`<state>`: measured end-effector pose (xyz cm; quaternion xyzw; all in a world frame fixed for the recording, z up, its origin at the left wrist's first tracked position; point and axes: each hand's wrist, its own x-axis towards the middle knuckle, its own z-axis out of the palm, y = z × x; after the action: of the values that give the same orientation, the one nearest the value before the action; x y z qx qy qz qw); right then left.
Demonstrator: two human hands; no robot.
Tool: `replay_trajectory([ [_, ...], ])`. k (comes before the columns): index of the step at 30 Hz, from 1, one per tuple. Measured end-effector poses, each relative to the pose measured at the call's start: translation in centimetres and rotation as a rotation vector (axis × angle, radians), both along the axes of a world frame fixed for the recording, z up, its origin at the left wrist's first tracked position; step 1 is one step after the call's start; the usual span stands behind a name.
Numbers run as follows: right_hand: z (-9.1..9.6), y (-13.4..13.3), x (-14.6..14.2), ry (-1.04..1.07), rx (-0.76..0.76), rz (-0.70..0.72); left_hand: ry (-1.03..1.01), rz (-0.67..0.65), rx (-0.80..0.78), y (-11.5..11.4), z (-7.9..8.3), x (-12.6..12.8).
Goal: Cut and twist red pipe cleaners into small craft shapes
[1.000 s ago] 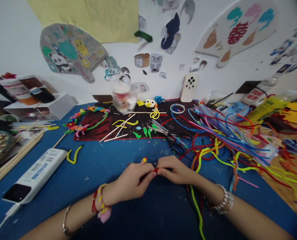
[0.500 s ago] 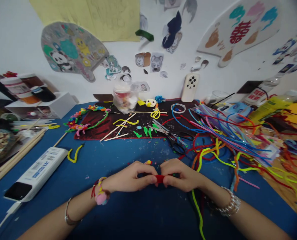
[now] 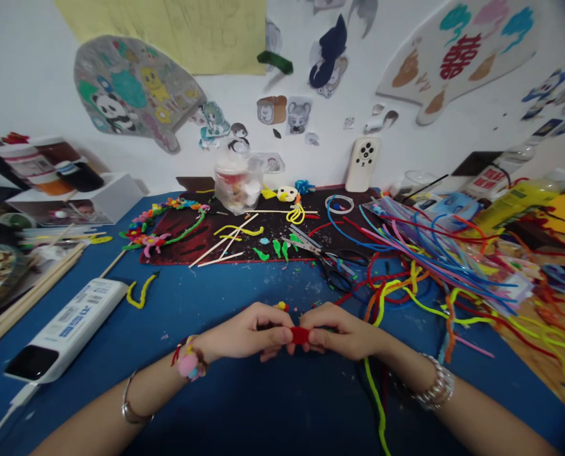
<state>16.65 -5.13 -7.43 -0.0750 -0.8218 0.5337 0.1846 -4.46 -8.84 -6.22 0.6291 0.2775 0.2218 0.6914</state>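
Note:
Between my two hands is a short, wide red fuzzy piece [image 3: 300, 335], apparently pipe cleaner, held over the near part of the blue table. My left hand [image 3: 249, 330] pinches its left end between thumb and fingers. At the other end, the thumb and forefinger of my right hand [image 3: 345, 330] close on it. A small yellow-and-red item [image 3: 282, 306] peeks out just behind my left fingers; my hand hides part of it. Below my right hand, a yellow-green pipe cleaner [image 3: 376, 405] runs toward the near edge.
Black-handled scissors [image 3: 332, 269] and green leaf-shaped pieces [image 3: 280, 249] lie ahead. To the right spreads a heap of coloured pipe cleaners [image 3: 434, 259]. A white power bank [image 3: 68, 329] with a cable sits left. Farther back are a flower garland [image 3: 163, 231] and a phone [image 3: 363, 164].
Both hands have shifted slightly left with the red piece. More of the piece shows between the fingertips, and my left hand's lower fingers now show beneath the thumb.

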Motion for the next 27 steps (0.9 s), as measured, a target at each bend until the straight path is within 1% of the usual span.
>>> replay_trajectory([
  [3,-0.2,0.2,-0.1,0.013,0.039,0.038,0.008,-0.009,0.014,-0.3,0.4,0.1],
  [5,-0.4,0.3,-0.2,0.019,0.039,0.061,0.061,-0.006,0.090,-0.5,1.1,0.2],
  [6,-0.4,0.3,-0.2,0.020,0.035,0.061,0.103,0.005,0.160,-0.6,1.5,0.2],
  [10,-0.5,0.4,-0.4,-0.002,0.009,-0.010,0.341,0.128,0.586,-0.6,2.7,0.0],
  [12,-0.5,0.4,-0.4,-0.021,-0.017,-0.052,0.417,0.158,0.686,-0.5,2.8,-0.1],
  [15,-0.5,0.3,-0.4,-0.012,-0.022,-0.063,0.431,0.128,0.689,-0.2,2.7,-0.4],
  [18,-0.3,0.0,-0.6,0.008,-0.042,-0.011,0.361,0.037,0.647,0.2,2.6,-0.6],
  [21,0.0,-0.4,-0.8,0.020,-0.151,0.055,0.262,-0.049,0.592,0.4,2.8,-0.7],
  [23,0.0,-0.6,-0.9,0.043,-0.232,0.079,0.223,-0.073,0.579,0.5,3.0,-0.8],
  [25,0.0,-0.7,-0.9,0.063,-0.302,0.085,0.243,-0.075,0.598,0.4,3.1,-0.8],
  [27,-0.2,-0.7,-0.8,0.067,-0.353,0.071,0.297,-0.049,0.650,0.2,3.1,-0.7],
])
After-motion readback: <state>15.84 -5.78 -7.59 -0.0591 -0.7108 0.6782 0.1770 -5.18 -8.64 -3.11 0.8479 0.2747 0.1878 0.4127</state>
